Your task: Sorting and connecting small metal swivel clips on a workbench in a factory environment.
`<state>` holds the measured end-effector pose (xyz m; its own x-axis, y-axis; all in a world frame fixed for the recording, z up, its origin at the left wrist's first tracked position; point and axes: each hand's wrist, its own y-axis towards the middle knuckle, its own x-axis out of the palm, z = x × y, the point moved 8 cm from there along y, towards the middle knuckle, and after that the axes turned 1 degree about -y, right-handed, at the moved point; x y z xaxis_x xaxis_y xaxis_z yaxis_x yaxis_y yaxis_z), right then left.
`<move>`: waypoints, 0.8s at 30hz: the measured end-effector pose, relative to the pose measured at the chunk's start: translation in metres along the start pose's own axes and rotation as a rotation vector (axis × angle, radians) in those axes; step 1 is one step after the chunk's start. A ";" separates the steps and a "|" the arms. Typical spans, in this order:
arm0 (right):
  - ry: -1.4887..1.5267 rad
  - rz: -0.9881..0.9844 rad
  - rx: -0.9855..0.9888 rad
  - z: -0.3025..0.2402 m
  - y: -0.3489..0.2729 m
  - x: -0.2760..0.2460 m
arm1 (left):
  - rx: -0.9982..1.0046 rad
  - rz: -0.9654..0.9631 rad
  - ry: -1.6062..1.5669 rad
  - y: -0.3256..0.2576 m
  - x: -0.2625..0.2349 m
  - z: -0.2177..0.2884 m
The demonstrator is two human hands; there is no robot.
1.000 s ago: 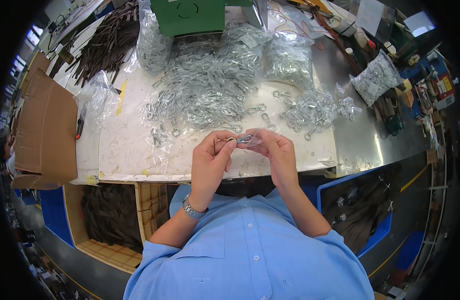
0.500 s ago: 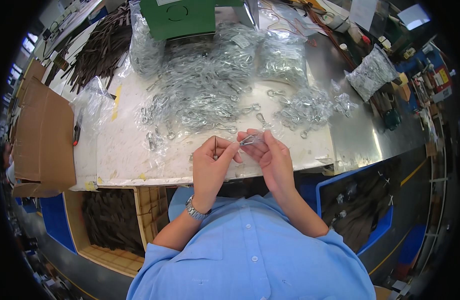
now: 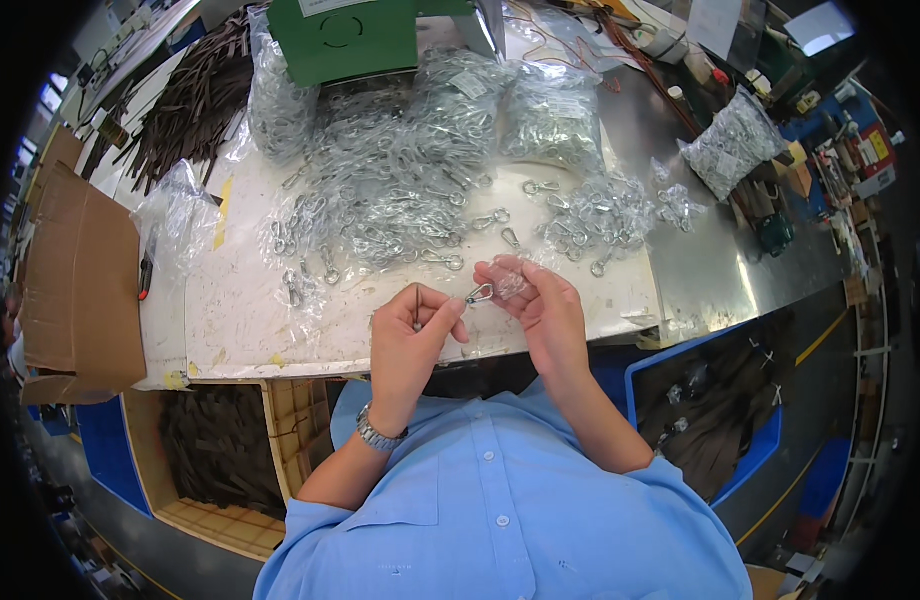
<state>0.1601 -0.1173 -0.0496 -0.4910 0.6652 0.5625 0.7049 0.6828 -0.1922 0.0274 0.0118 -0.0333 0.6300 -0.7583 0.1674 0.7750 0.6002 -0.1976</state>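
Above the table's front edge, my left hand (image 3: 412,338) pinches the end of a small silver snap hook (image 3: 481,293) between thumb and finger. A thin dark tool (image 3: 417,306) is also tucked in its curled fingers; its kind is unclear. Facing it, my right hand (image 3: 548,318) holds a crumpled clear plastic bag (image 3: 510,284) between thumb and fingers, right beside the hook's wide end. Just beyond the hands, more snap hooks, some in clear bags, lie in a large heap (image 3: 380,200) and a smaller pile (image 3: 600,220).
Behind the heap stands a green metal box (image 3: 350,45). A cardboard box (image 3: 85,280) is at the left, with dark strips (image 3: 185,110) beyond it. Below the table are a wooden crate (image 3: 277,430) and a blue bin (image 3: 630,390). A full bag (image 3: 732,145) lies at right.
My left hand has drawn left and slightly down with the snap hook, which now shows more clear of the plastic bag. My right hand stays nearly in place.
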 end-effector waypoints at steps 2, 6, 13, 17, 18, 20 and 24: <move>-0.083 0.036 -0.010 -0.005 0.002 -0.004 | -0.004 0.005 -0.007 -0.001 -0.003 -0.001; -0.146 0.024 -0.008 -0.007 0.000 0.003 | -0.003 -0.002 -0.049 -0.002 -0.004 0.000; -0.194 0.017 -0.015 -0.003 0.000 0.003 | -0.012 -0.036 -0.022 -0.005 -0.006 0.002; -0.225 -0.029 -0.012 -0.002 -0.001 0.008 | -0.009 -0.055 0.003 -0.007 -0.006 0.003; -0.224 -0.029 -0.011 -0.002 -0.002 0.008 | -0.011 -0.052 0.013 -0.008 -0.007 0.003; -0.244 -0.063 0.019 -0.002 -0.004 0.013 | -0.015 -0.041 0.030 -0.007 -0.009 0.004; -0.222 -0.073 0.056 -0.004 -0.006 0.015 | -0.014 -0.028 0.070 -0.006 -0.014 0.004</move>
<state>0.1504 -0.1119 -0.0371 -0.6444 0.6593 0.3875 0.6371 0.7431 -0.2048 0.0144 0.0196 -0.0310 0.6030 -0.7908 0.1053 0.7910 0.5755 -0.2076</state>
